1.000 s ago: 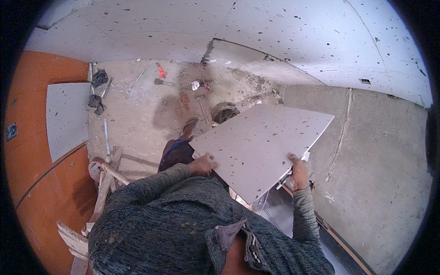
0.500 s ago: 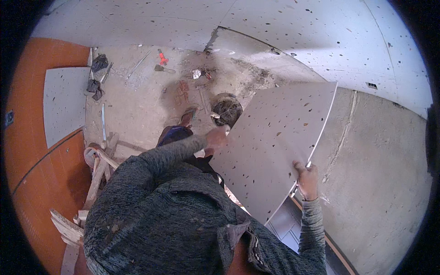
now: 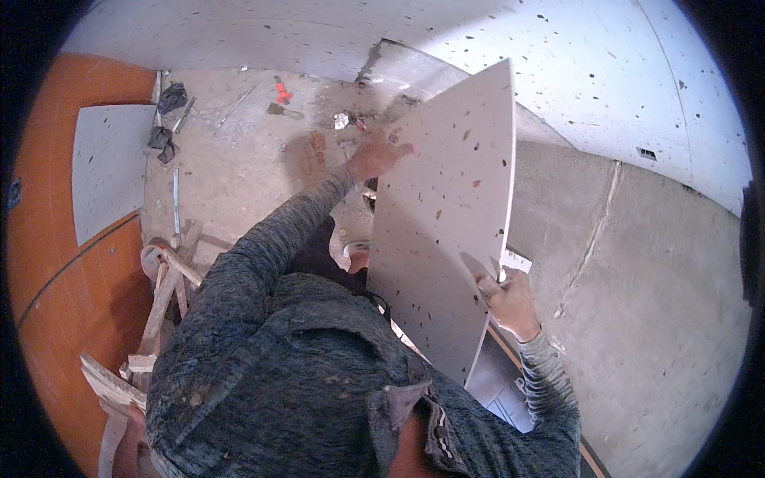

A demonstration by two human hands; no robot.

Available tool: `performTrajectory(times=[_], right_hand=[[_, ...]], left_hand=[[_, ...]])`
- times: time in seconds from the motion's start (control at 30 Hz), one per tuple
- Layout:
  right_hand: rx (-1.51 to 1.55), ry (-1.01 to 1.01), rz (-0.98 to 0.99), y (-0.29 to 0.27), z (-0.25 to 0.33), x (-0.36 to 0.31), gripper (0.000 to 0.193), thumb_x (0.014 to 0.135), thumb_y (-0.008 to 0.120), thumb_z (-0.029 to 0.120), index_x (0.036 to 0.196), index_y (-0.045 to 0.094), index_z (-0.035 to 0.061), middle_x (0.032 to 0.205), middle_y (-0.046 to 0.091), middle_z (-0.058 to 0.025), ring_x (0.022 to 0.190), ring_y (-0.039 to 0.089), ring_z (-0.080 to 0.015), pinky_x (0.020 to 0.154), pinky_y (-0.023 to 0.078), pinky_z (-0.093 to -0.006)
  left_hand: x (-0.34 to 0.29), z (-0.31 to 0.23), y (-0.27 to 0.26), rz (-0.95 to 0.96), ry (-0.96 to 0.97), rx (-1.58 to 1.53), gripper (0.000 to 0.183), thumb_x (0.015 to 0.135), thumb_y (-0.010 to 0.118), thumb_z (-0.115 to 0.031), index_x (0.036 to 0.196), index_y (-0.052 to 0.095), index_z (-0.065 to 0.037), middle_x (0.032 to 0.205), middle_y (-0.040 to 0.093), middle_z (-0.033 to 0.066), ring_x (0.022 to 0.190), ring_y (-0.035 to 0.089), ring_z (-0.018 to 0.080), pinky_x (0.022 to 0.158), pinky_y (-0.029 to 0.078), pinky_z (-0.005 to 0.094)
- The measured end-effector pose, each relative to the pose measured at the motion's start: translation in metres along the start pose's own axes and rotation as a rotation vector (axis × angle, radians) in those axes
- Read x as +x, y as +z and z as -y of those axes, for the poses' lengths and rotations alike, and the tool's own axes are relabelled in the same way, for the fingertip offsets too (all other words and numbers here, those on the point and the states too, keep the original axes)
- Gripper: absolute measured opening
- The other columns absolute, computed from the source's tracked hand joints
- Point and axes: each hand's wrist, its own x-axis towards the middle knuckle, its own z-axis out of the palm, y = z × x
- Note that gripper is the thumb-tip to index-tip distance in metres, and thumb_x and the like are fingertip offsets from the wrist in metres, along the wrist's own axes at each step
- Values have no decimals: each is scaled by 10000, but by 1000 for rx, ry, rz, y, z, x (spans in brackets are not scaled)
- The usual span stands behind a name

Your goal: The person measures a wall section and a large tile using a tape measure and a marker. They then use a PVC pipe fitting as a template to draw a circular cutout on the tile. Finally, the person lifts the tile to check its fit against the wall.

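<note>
A large pale tile (image 3: 446,215) with dark flecks stands tilted in front of me, its face toward my body. My left hand (image 3: 376,157) grips its left edge near the top, the thumb lying on the face and the other fingers hidden behind. Lower on the opposite side, my right hand (image 3: 510,301) is closed around the right edge. Most of the bucket of dark mix (image 3: 370,199) is hidden behind the tile.
Bare grey wall (image 3: 613,303) rises at the right; speckled tiles (image 3: 606,88) cover the wall ahead. A trowel (image 3: 284,111), an orange-handled tool (image 3: 283,89) and black bags (image 3: 163,143) lie on the floor. A wooden trestle (image 3: 163,295) stands at my left, near an orange wall (image 3: 88,319).
The tile has been tipped up more steeply, its top rising and shifting left. My left hand has moved up and forward along its edge; my right hand has shifted slightly left with it.
</note>
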Motion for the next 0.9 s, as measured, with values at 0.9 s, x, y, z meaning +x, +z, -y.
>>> performTrajectory(times=[0.9], right_hand=[[-651, -901, 232, 16, 147, 140, 310, 899, 598, 265, 960, 671, -30, 848, 677, -234, 746, 663, -386, 724, 534, -461]], left_hand=[[-54, 31, -147, -146, 7, -554, 615, 886, 676, -324, 1347, 439, 7, 1212, 432, 182, 1153, 527, 349, 800, 640, 351]])
